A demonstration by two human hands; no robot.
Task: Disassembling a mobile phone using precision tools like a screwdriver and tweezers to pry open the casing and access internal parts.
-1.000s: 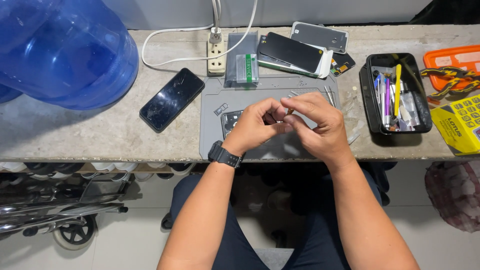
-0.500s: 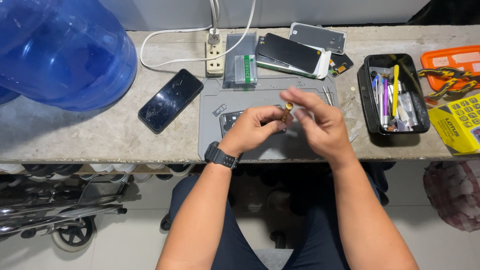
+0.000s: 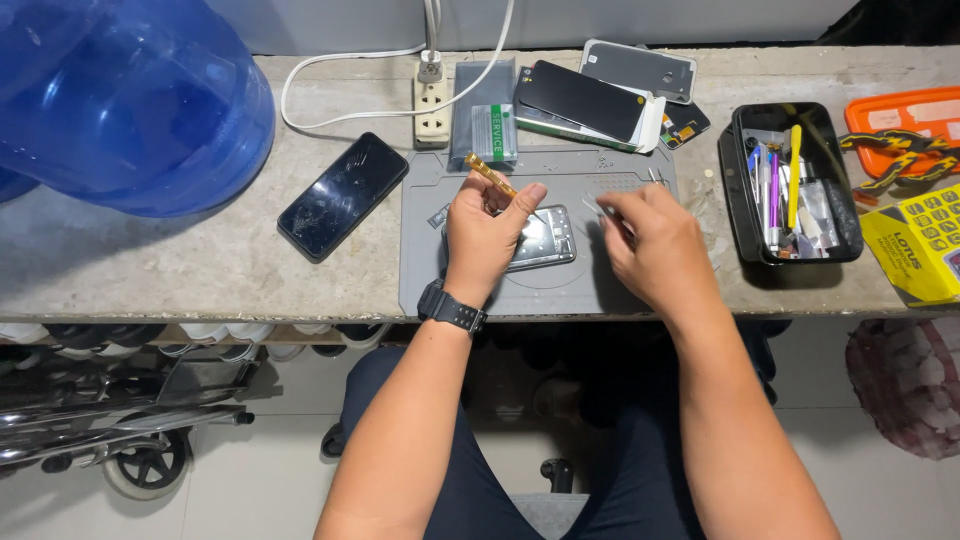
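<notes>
Two hands work above an opened phone (image 3: pixel 540 238): left hand (image 3: pixel 485 232) pinches a gold screwdriver (image 3: pixel 490 176); right hand (image 3: pixel 650 245) closes on thin tweezers (image 3: pixel 597 208), kept near.

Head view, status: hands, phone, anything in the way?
Left hand holds gold screwdriver. Right hand pinches thin tool. Phone flat on grey mat, partly under left hand. Nothing else blocking.

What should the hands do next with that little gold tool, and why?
Probably lower the tip of the slim gold screwdriver onto the opened silver phone on the grey work mat. The left hand holds the tool tilted above the phone, while the right hand pinches something small and thin beside it.
</notes>
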